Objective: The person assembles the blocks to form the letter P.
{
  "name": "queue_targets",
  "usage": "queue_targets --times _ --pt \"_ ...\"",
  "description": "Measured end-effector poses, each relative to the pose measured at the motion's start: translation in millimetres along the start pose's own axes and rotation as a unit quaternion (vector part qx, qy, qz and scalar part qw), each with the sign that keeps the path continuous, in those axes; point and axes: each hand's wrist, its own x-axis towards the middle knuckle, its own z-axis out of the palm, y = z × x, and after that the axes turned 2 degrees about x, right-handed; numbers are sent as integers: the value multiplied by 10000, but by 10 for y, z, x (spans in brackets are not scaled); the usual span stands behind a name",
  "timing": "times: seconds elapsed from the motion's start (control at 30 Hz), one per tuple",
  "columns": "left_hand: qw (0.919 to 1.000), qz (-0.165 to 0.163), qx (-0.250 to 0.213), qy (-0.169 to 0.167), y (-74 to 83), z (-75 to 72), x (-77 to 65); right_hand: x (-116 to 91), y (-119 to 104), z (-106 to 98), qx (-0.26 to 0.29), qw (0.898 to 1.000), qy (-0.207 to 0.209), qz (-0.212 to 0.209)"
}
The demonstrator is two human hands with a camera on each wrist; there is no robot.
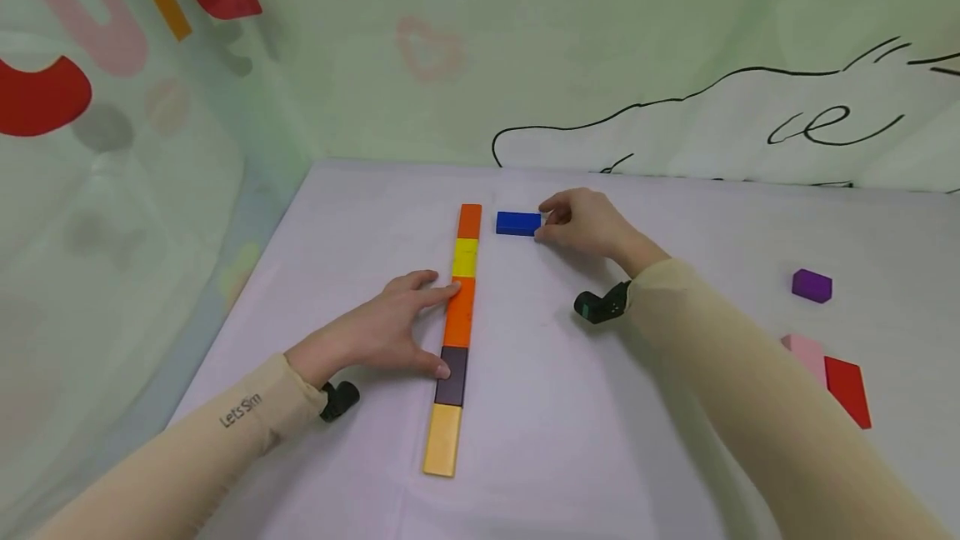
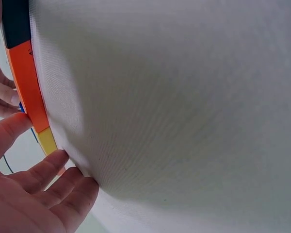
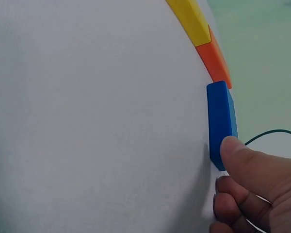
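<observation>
A straight row of blocks runs away from me on the white cloth: a tan block nearest, then a dark purple-grey block, a long orange block, a yellow block and an orange block at the far end. My left hand rests along the row's left side, fingers spread, index fingertip at the long orange block and thumb at the dark one. My right hand pinches the right end of a blue block, which lies crosswise just right of the row's far end, a small gap apart.
To the right lie a purple block, a pink block and a red block, the last two partly behind my right sleeve. Cloth walls with printed letters rise at the left and back of the table.
</observation>
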Motion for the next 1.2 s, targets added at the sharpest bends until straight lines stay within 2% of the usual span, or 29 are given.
queue_targets --times 0.37,0.73,1.2 --pt "10000 -5 5 -11 -2 -12 3 107 -17 -4 68 9999 113 -81" --pt "10000 -39 -9 -33 -1 -6 8 215 -60 5 108 9999 -66 96" --pt "10000 -92 20 -29 -3 11 22 255 -58 23 37 9998 -40 201"
